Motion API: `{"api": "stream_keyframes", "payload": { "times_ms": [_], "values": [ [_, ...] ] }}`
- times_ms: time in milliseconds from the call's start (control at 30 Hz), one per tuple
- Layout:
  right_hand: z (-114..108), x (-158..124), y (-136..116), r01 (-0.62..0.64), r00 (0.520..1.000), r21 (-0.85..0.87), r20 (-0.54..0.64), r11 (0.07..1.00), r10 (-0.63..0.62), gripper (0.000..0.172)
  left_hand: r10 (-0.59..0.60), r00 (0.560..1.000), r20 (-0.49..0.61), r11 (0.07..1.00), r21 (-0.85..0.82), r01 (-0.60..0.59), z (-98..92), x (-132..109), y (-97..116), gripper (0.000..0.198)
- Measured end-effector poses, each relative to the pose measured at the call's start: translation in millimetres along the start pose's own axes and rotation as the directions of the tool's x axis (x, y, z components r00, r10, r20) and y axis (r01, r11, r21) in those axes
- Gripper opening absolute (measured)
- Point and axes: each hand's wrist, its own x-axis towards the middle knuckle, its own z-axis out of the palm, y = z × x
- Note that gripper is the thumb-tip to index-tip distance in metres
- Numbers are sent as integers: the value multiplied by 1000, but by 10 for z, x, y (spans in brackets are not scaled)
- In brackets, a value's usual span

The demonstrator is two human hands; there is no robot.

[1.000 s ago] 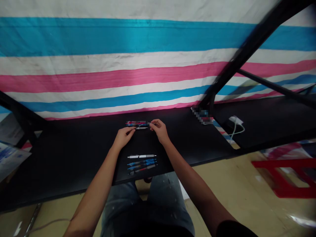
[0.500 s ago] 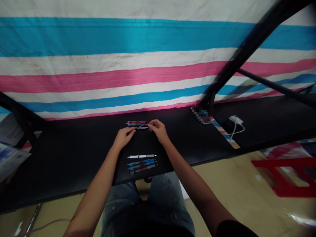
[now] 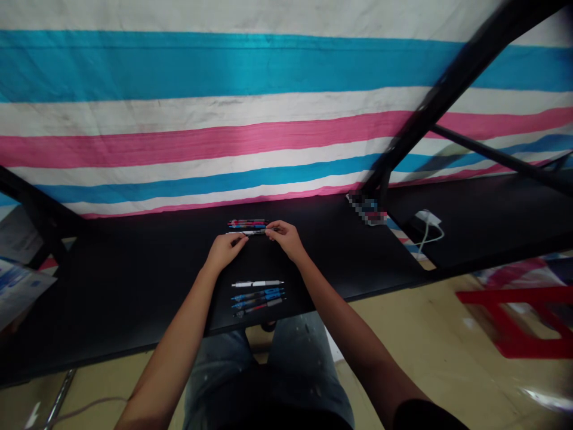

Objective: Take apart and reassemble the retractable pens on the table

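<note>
My left hand (image 3: 226, 249) and my right hand (image 3: 285, 239) pinch opposite ends of a dark, slim pen (image 3: 256, 233). It lies level, low over the table or touching it; I cannot tell which. Just beyond are several pens in a row, among them a red one (image 3: 248, 221), a blue one (image 3: 247, 226) and a white one (image 3: 234, 233) partly covered by the held pen and my left fingers. Closer to me, a second group holds a white pen (image 3: 257, 283), blue pens (image 3: 257, 295) and a pen with red and grey parts (image 3: 258, 307).
The black tabletop (image 3: 134, 280) ends at a front edge above my legs. A pixelated flat item (image 3: 367, 209) is by the black frame post (image 3: 385, 173). A white charger with cable (image 3: 427, 218) rests on the neighbouring table. A red plastic stool (image 3: 514, 322) stands right.
The held pen has come down slightly towards me and lies straighter, in front of the white pen. My right hand has shifted slightly left; my left hand has barely moved.
</note>
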Motion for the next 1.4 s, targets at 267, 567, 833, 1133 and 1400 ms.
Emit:
{"api": "stream_keyframes", "payload": {
  "times_ms": [267, 567, 833, 1133, 1400],
  "values": [
    [62, -10, -11, -42, 985, -36, 166, 998, 47, 29, -12, 997, 77, 998, 58, 7, -19, 4, 30, 40],
    [58, -6, 65, 68, 997, -233, 58, 970, -56, 23, 57, 998, 38, 996, 67, -60, 11, 7, 16, 25],
    [109, -19, 71, 110, 984, -234, 161, 966, -73, 18, -35, 999, 23, 990, 137, 32, -38, 14, 30, 33],
    [55, 4, 77, 109, 992, -341, 97, 934, -80, 17, 4, 999, -32, 998, -69, -6, -48, 21, 10, 26],
    [92, -11, 124, 2, 983, -125, 184, 992, 21, 27, -133, 978, -160, 980, -168, 105, -63, 34, -1, 24]
  ]
}}
